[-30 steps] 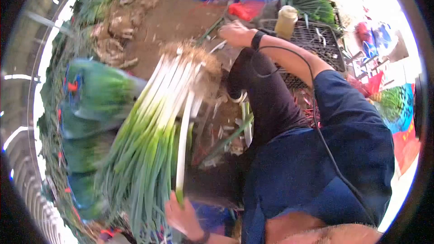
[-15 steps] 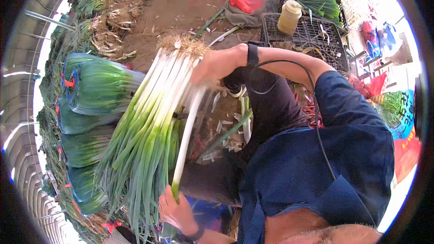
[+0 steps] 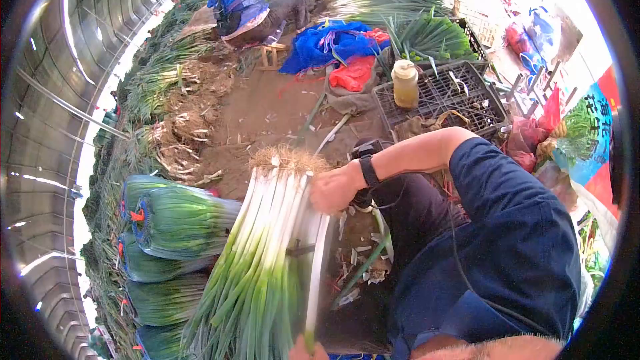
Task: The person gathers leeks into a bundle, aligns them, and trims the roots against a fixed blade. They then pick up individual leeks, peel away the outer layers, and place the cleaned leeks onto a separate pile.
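Note:
A thick bunch of long green onions lies in front of me, roots at the far end and green leaves toward the bottom edge. Beside it on the right is a single green onion stalk, white and smooth-looking. My left hand is closed round its green part, mostly cut off by the bottom edge. Near the root end, my right hand has its fingers curled in at the top of this stalk, close against the bunch. Its fingertips are partly hidden. A dark bar shows behind the stalk.
Bagged green onion bundles are stacked at left. A black crate carries a cloudy bottle. Blue netting and red cloth lie beyond. Peeled scraps litter the ground. Another person works at the far end.
The view has tilted up, bringing another person and a large onion pile into sight. My left hand has slid mostly out of frame. My right hand stays by the stalk's upper end.

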{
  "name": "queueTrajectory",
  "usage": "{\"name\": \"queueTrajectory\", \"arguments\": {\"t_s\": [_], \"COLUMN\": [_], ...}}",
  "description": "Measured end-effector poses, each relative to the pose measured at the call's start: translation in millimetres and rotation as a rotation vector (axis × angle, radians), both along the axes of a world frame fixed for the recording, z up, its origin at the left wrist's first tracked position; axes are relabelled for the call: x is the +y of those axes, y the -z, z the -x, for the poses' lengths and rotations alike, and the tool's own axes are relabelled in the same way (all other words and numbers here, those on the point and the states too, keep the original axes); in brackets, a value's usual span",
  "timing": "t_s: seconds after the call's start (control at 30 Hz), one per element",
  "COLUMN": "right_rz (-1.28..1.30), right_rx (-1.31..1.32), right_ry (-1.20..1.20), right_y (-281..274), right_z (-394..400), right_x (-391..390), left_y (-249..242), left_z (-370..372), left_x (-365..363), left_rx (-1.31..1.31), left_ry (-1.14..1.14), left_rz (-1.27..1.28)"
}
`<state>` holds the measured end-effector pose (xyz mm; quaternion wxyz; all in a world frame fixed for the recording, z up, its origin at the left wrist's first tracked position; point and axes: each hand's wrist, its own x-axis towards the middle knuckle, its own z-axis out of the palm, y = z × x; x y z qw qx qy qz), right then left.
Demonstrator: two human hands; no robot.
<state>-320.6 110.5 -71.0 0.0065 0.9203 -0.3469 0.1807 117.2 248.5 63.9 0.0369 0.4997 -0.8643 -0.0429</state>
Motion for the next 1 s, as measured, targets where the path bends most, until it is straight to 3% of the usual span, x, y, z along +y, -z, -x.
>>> {"name": "queueTrajectory", "arguments": {"t_s": [0.07, 0.3, 0.4, 0.47, 0.53, 0.57, 0.6, 0.63, 0.67, 0.7, 0.77, 0.87, 0.93, 1.0], "right_rz": [0.031, 0.107, 0.094, 0.130, -0.162, 0.016, -0.097, -0.017, -0.131, -0.206, -0.008, -0.205, -0.240, -0.313], "right_rx": [0.061, 0.117, 0.135, 0.254, 0.305, 0.288, 0.161, 0.185, 0.107, 0.271, 0.123, -0.128, -0.326, -0.543], "right_ry": [0.076, 0.147, 0.224, 0.467, 0.820, 0.906, 0.913, 1.000, 0.977, 1.089, 1.074, 1.054, 0.853, 0.565], "right_y": [2.1, 2.5, -6.4, -21.9, -28.5, -1.0, -14.4, 0.6, 6.0, 14.8, 18.5, -27.1, -24.8, -21.2], "right_z": [-3.5, -16.8, -19.5, -9.7, 36.5, 73.0, 97.3, 116.6, 132.9, 142.8, 148.5, 101.9, 69.1, 32.4], "right_x": [3.6, 7.7, 10.8, 7.6, -14.4, -27.8, -16.7, -18.4, -9.5, -16.5, -1.3, 15.5, 20.7, 25.3], "left_y": [-4.9, 10.3, 2.8, 0.6, 5.7, 9.6, 37.6, 10.6, 0.5, 18.0, 14.9, -0.3, 1.5, 0.1], "left_z": [3.2, -6.3, 11.6, 21.4, 2.5, -15.5, -39.4, -18.8, -16.0, -22.7, -27.3, -11.0, -7.0, -3.4], "left_x": [-1.8, 1.3, 3.5, 5.2, 6.5, 10.3, 13.3, 15.3, 20.9, 14.3, 7.0, -10.3, -27.0, -38.5], "left_rx": [0.026, 0.104, 0.018, -0.112, -0.119, -0.130, -0.092, -0.146, -0.072, 0.105, 0.056, -0.033, 0.110, 0.094], "left_ry": [-0.136, -0.076, -0.116, -0.266, -0.250, -0.245, -0.206, -0.319, -0.456, -0.147, -0.292, -0.339, -0.205, -0.181], "left_rz": [-0.166, -0.152, -0.156, -0.318, -0.327, -0.336, -0.184, -0.254, -0.277, 0.150, 0.074, 0.018, 0.101, 0.086]}}
